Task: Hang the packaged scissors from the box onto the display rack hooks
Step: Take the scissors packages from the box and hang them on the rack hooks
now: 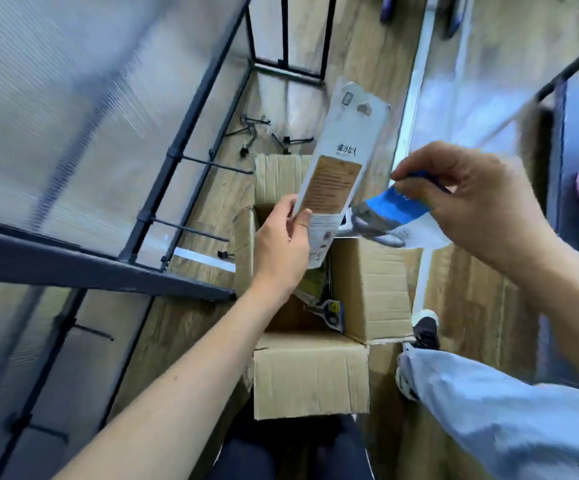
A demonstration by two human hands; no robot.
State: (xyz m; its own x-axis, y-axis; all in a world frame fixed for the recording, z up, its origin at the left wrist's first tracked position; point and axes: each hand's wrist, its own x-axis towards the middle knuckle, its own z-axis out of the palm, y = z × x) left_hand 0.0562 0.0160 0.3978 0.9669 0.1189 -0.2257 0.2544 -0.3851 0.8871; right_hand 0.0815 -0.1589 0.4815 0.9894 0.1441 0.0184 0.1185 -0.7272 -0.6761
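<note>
My left hand (283, 244) grips the lower end of a long white scissors package (338, 157), back side up, its hang hole pointing away from me. My right hand (468, 199) pinches a second package with a blue card (393, 202) and grey scissor handles. Both are held above an open cardboard box (310, 372) on the floor. Inside the box lie more packaged scissors (329, 311). The dark display rack (163, 181) stands at the left, with bare hooks (191, 230) sticking out toward the box.
Several loose hooks (274, 136) lie on the wooden floor beyond the box. Another person's leg in light trousers and a dark shoe (423, 330) stands right beside the box. A second black frame (288, 36) stands at the top.
</note>
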